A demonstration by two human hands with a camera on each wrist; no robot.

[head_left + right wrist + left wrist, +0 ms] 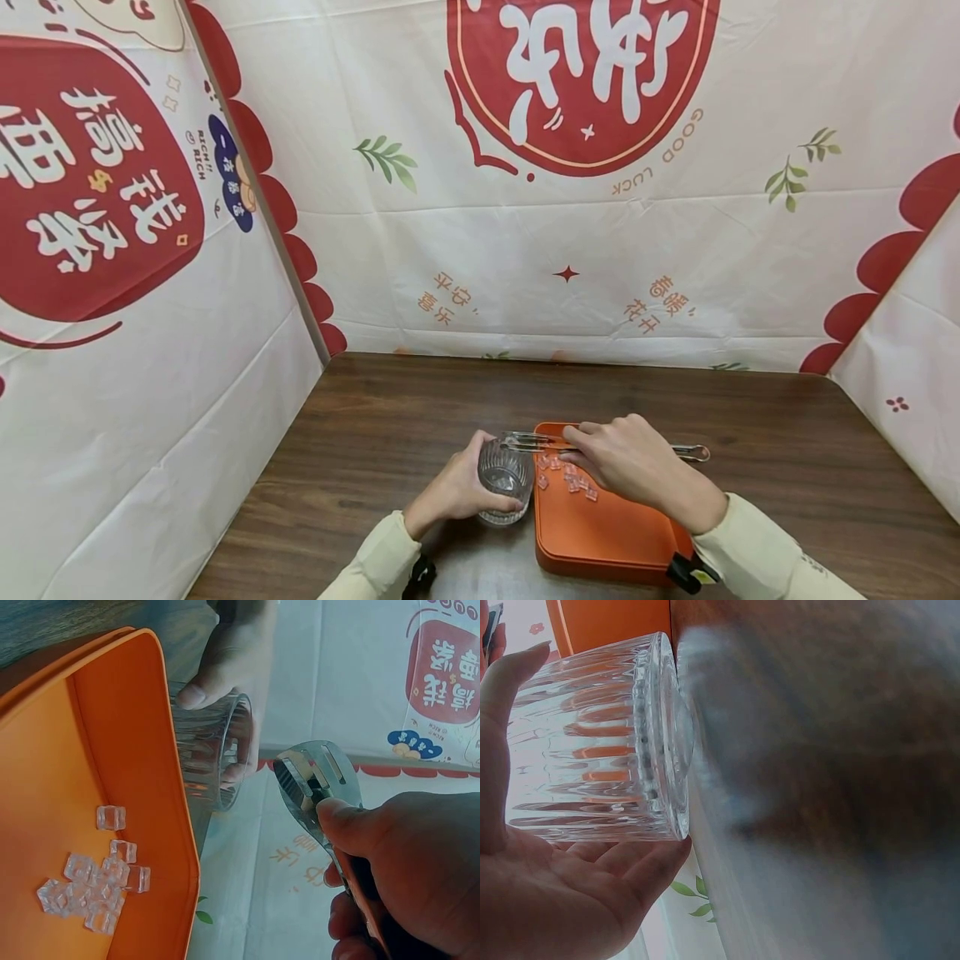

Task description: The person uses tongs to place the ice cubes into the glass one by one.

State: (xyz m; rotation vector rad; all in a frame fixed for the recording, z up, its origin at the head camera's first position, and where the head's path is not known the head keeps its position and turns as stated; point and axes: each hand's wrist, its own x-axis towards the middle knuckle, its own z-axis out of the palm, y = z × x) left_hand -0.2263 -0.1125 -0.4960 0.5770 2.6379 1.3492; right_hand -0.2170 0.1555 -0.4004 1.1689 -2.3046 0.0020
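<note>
A ribbed clear glass [504, 481] stands on the table at the orange tray's left side, and my left hand [455, 490] grips it with thumb and fingers around its wall; the left wrist view shows the glass [600, 742] upright against the palm. My right hand [637, 467] holds metal tongs [692, 452] with their tips over the glass's rim. In the right wrist view the tongs' head [319, 780] is beyond the glass's mouth; whether it pinches anything, I cannot tell. Several clear cubes [101, 881] lie in the tray [142, 712].
The brown wooden table [360, 425] reaches back to a white printed cloth [487, 233], with another cloth panel [247, 400] along the left. The orange tray's front edge [600, 567] lies near the right sleeve.
</note>
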